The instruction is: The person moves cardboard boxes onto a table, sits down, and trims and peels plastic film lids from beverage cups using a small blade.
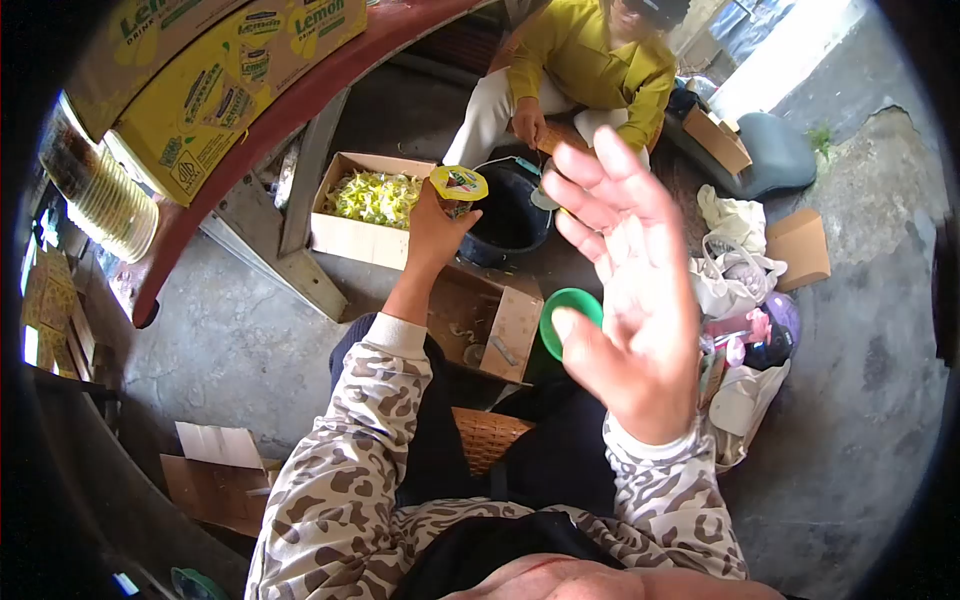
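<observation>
My left hand [436,232] is closed around a drink cup with a yellow printed lid [461,182], held out in front of me. Behind the cup stands a black bucket [508,250] with dark contents. Left of that hand is a cardboard box [352,238] full of small yellow-and-white pieces [372,198], too small to name surely. My right hand [638,300] is raised close to the camera, palm showing, fingers apart, with nothing in it. Partly hidden below its thumb is a green bowl [556,345].
Another person in a yellow top [545,60] sits across by the bucket, one hand [528,122] over it. An open cardboard box [510,335] lies before my knees. Lemon drink cartons [235,95] sit on a red-edged table [265,125]; bags [745,400] lie to the right.
</observation>
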The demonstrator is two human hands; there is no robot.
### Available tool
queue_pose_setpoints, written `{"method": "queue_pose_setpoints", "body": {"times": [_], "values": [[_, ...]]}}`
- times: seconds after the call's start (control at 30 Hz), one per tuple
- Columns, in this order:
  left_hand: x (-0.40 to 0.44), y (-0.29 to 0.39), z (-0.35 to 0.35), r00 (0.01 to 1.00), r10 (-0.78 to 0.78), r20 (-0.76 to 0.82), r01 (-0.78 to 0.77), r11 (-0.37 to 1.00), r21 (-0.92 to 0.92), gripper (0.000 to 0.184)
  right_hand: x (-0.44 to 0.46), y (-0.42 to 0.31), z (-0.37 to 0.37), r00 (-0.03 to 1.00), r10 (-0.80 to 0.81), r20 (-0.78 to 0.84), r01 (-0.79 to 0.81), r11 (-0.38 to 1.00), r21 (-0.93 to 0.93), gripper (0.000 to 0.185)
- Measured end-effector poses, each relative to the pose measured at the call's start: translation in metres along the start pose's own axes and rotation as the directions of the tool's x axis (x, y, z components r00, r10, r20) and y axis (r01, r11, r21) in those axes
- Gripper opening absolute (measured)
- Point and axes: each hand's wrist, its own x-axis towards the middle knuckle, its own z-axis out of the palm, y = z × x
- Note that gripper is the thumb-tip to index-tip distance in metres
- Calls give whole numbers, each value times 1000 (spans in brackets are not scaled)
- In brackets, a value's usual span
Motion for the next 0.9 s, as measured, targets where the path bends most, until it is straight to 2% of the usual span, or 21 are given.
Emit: {"method": "queue_pose_setpoints", "body": {"times": [0.03,0.07,0.1,0.13,0.23,0.27,0.3,0.33,0.4,0.43,0.47,0.63,0.7,0.73,0.77,0.87,0.9], "values": [[-1,2,-1,998,56,-36,-56,998,5,64,1,-7,4,999,-51,20,51,999,6,82],[-2,5,-2,999,16,-46,-12,995,100,65,3,-11,8,995,-98,35,98,995,-7,82],[3,1,-6,991,132,9,-132,986,99,67,5,-16,11,987,-150,50,152,988,-26,81],[4,-2,-5,990,139,28,-141,985,95,67,7,-17,13,979,-194,58,197,979,-52,80],[-4,10,-4,999,-30,12,31,999,-22,65,11,-15,15,953,-294,78,303,940,-159,79],[-2,-1,-2,999,-35,19,34,997,72,66,13,-15,17,945,-318,80,327,927,-184,78],[-2,-3,-3,999,-38,32,36,997,68,66,12,-14,16,938,-339,80,348,913,-214,77],[-3,-6,-3,998,-4,66,4,1000,12,68,12,-12,16,933,-351,81,360,900,-244,77],[7,-29,-4,992,76,103,-81,995,49,66,14,-8,12,926,-371,77,377,879,-292,75],[11,-25,-1,987,121,109,-136,980,144,62,14,-5,10,922,-379,76,382,867,-319,75],[4,-22,2,989,91,119,-86,995,-51,60,13,-4,8,920,-384,75,386,859,-337,74],[-9,4,1,998,33,50,-35,999,38,67,16,4,12,913,-404,50,395,850,-348,71],[-9,5,5,1000,-31,-7,31,998,48,62,12,8,10,907,-418,47,407,843,-351,70],[2,-14,7,993,117,27,-119,990,73,60,12,10,8,905,-424,44,410,836,-365,70],[4,-11,9,990,134,40,-136,990,38,58,12,13,5,905,-424,37,406,833,-377,69],[-3,0,13,996,61,62,-59,998,-26,56,18,26,-9,904,-428,-14,388,832,-398,67],[0,-6,11,996,36,81,-38,999,19,58,20,34,-15,907,-416,-66,359,845,-396,67]]}}
